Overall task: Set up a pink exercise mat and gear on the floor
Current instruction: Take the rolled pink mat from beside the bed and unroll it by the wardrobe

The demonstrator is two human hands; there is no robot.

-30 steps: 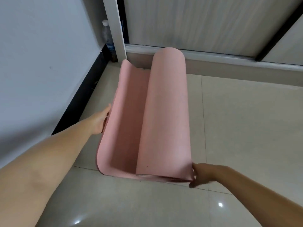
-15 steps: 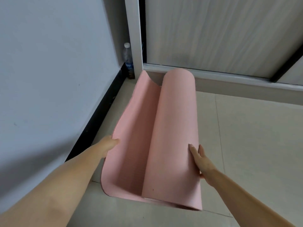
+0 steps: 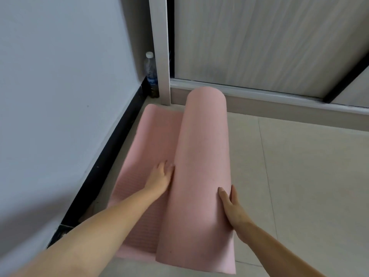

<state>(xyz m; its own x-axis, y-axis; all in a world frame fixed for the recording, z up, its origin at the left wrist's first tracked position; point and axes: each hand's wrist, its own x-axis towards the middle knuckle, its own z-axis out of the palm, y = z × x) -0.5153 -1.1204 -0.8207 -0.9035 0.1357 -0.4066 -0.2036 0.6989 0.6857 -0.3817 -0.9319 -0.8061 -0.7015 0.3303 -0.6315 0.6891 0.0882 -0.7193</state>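
Observation:
A pink exercise mat [image 3: 201, 176] lies on the tiled floor beside the left wall, partly unrolled. Its loose end lies flat on the left with a ribbed surface, and the rest is a thick roll running away from me toward the sliding door. My left hand [image 3: 159, 175] presses flat on the unrolled strip, fingers spread, right against the roll's left side. My right hand [image 3: 232, 208] rests open against the roll's right side, fingers pointing forward, not wrapped around it.
A white wall [image 3: 60, 96] with a black baseboard [image 3: 99, 172] runs along the mat's left edge. A plastic water bottle [image 3: 151, 74] stands in the corner by the door frame. A sliding door track [image 3: 279, 94] crosses behind the roll. Beige floor tiles [image 3: 309, 176] extend to the right.
The mat's left flap, held up before, now lies flat on the floor. My left hand moved from its edge onto the flat strip. My right hand went from the near corner to the roll's side.

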